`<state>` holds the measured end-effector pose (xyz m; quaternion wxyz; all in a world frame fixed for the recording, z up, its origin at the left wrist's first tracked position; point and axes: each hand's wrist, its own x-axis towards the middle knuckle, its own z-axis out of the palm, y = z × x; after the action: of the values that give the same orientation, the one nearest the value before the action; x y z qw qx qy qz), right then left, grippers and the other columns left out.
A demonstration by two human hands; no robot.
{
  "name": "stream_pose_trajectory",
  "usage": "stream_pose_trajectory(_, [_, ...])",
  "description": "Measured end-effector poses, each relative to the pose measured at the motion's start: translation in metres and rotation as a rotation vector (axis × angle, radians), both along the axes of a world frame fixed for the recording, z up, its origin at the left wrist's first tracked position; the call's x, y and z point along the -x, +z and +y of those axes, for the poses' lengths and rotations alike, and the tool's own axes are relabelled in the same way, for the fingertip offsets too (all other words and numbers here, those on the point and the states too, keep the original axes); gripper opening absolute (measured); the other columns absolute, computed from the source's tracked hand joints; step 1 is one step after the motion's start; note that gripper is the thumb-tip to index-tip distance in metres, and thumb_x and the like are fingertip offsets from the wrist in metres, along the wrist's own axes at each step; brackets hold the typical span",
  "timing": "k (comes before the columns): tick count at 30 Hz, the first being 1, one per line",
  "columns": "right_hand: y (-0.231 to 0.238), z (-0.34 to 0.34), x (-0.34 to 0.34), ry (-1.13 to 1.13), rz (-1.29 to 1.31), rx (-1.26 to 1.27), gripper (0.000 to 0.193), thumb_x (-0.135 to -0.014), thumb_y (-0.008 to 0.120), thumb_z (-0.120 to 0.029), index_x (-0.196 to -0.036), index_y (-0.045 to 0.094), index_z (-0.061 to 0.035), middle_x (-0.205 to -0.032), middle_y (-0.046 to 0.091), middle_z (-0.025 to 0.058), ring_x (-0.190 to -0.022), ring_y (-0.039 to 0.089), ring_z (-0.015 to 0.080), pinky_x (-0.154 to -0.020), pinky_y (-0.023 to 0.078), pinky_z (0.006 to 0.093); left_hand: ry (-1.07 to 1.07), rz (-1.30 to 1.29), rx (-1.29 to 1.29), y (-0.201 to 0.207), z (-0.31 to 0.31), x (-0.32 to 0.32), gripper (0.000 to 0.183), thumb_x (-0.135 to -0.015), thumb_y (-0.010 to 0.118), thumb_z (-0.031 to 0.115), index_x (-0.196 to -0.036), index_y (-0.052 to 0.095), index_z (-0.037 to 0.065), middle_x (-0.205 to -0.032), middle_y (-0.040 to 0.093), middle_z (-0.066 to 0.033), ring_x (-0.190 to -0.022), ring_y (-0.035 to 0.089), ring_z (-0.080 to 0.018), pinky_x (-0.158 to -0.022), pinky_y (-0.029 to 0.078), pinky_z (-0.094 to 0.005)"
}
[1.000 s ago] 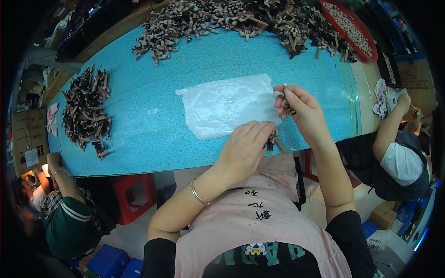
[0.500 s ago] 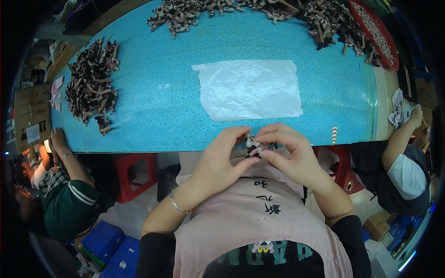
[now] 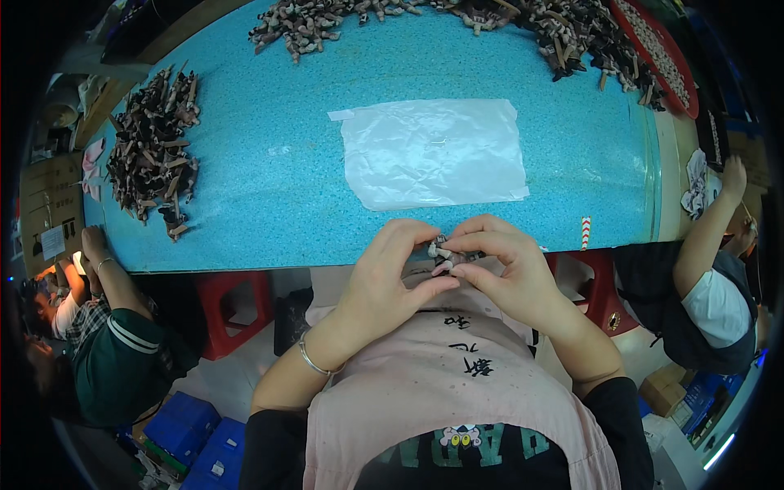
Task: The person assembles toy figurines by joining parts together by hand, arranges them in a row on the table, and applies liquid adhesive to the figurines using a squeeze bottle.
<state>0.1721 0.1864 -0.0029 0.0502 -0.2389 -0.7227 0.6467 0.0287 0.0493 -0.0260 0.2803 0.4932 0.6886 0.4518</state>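
Pale grey and near-black, one small figure-like piece [image 3: 442,252], knobbly, with a pinkish end toward the person; held between both hands at the near edge of the worktop [image 3: 269,204], its outline partly hidden by fingers. Right hand [image 3: 508,269]: thumb and fingertips pinching the piece from its right side. Left hand [image 3: 382,273]: fingers curled at its far end, thumb reaching under the near end; whether these digits press on it, cannot tell. Handling, by judgement: light, probably stiff, not evidently slippery; thin projecting parts may be fragile, so best taken by the thicker middle, between thumb and forefinger. Finish: mottled, finer detail too small to read. Pale apron [image 3: 433,400]: one, just behind the hands. White sheet [image 3: 433,167]: one, creased, flat on the worktop beyond the hands, a small pale sliver on it. Red-and-white strip [image 3: 585,232]: one, by the near edge, right of the hands. Left heap [image 3: 155,155]: dark and pale pieces with flat brown sticks, along the left edge. Far heap [image 3: 298,28]: mostly paler pieces, at the far edge. Right-hand heap [image 3: 572,41]: darker, toward the far right corner, beside a red tray [image 3: 688,96] of small pale bits.
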Motion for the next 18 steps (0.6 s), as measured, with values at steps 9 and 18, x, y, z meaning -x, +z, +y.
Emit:
stream_pose_trajectory(9, [-0.003, 0.004, 0.001, -0.026, -0.033, 0.045, 0.019, -0.077, 0.071, -0.001, -0.096, 0.069, 0.0001, -0.093, 0.063, 0.0102, -0.087, 0.062, 0.0194, -0.074, 0.049, 0.0293, -0.017, -0.157, -0.033, -0.002, 0.0, 0.007, 0.032, -0.076, 0.074, 0.008, -0.103, 0.059, -0.003, -0.099, 0.061, -0.0147, -0.091, 0.06, -0.0292, -0.08, 0.049, -0.0355])
stream_pose_trajectory(18, [-0.006, 0.008, 0.003, -0.01, -0.12, 0.134, 0.021, -0.075, 0.073, 0.0, -0.096, 0.072, -0.0005, -0.097, 0.066, 0.0085, -0.09, 0.061, 0.0173, -0.081, 0.049, 0.0296, 0.048, -0.202, -0.009, -0.008, 0.001, 0.003, 0.014, -0.082, 0.067, 0.0, -0.095, 0.065, -0.002, -0.096, 0.064, -0.0119, -0.09, 0.062, -0.0213, -0.077, 0.05, -0.0304])
